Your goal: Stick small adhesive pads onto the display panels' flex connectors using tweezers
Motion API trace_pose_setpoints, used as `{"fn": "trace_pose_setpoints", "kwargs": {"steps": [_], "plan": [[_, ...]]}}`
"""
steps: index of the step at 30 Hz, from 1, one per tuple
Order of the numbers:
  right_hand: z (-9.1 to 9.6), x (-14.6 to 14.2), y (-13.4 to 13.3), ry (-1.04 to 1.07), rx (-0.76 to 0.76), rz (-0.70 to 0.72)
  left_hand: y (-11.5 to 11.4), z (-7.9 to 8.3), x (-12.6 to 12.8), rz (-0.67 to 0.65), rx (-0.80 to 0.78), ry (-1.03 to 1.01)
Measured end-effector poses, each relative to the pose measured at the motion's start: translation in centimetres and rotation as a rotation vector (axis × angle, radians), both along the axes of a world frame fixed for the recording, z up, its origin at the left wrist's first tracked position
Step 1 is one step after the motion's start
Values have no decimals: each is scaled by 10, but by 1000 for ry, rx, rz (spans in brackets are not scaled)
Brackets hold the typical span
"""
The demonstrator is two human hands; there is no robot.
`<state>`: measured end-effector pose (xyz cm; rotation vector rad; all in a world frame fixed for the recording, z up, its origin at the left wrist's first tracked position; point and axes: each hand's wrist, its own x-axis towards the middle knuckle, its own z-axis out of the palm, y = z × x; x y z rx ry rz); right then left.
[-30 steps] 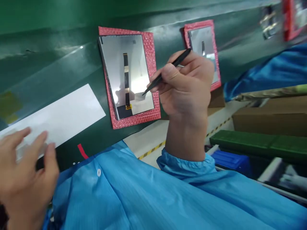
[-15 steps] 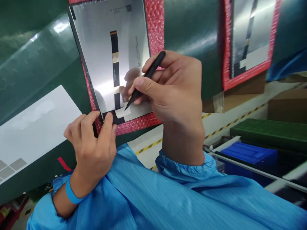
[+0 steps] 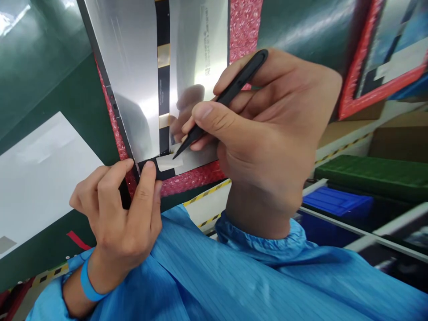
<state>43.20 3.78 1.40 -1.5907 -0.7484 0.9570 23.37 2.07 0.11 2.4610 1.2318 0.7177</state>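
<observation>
A silver-backed display panel (image 3: 137, 84) lies face down, a dark flex cable (image 3: 163, 96) running along it. My left hand (image 3: 117, 214) holds its near-left corner, one fingertip pressing on the black border strip and another at the side edge. In my right hand (image 3: 267, 120) are slim black tweezers (image 3: 230, 91), gripped like a pen. Their tip touches, or is just above, a whitish piece of tape (image 3: 165, 163) at the panel's near edge, beside the end of the cable. Whether the tip grips the tape, I cannot tell.
Pink bubble wrap (image 3: 190, 178) lies under the panel on the green mat (image 3: 70, 91). A white sheet (image 3: 43, 174) is at left, with red tape (image 3: 77, 240) nearby. Another panel (image 3: 391, 49) in a red frame stands at right. A blue bin (image 3: 337, 200) sits below.
The view has moved closer, so the panel and hands look larger. My right hand keeps the tweezers' tip at the whitish tape, and my left hand stays on the panel's corner.
</observation>
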Motion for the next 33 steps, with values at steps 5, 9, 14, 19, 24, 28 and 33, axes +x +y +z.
{"fn": "trace_pose_setpoints", "kwargs": {"steps": [5, 9, 14, 19, 24, 28, 33], "plan": [[4, -1, 1, -34, -73, -3, -3, 1, 0, 18, -14, -10], [4, -1, 1, -21, -38, 7, -4, 2, -1, 24, -48, 16], [4, -2, 0, -32, -45, -2, -3, 2, -2, 12, -28, 17], [4, -2, 1, -42, -55, -12, -3, 2, -2, 24, -42, 28], [3, -4, -1, -20, 40, -8, -4, 2, -1, 22, -44, 29], [3, -4, -2, -33, 39, 1, -5, 1, -1, 38, -49, 18], [6, -3, 0, -37, 7, 5, -5, 1, 0, 39, -42, 11]]}}
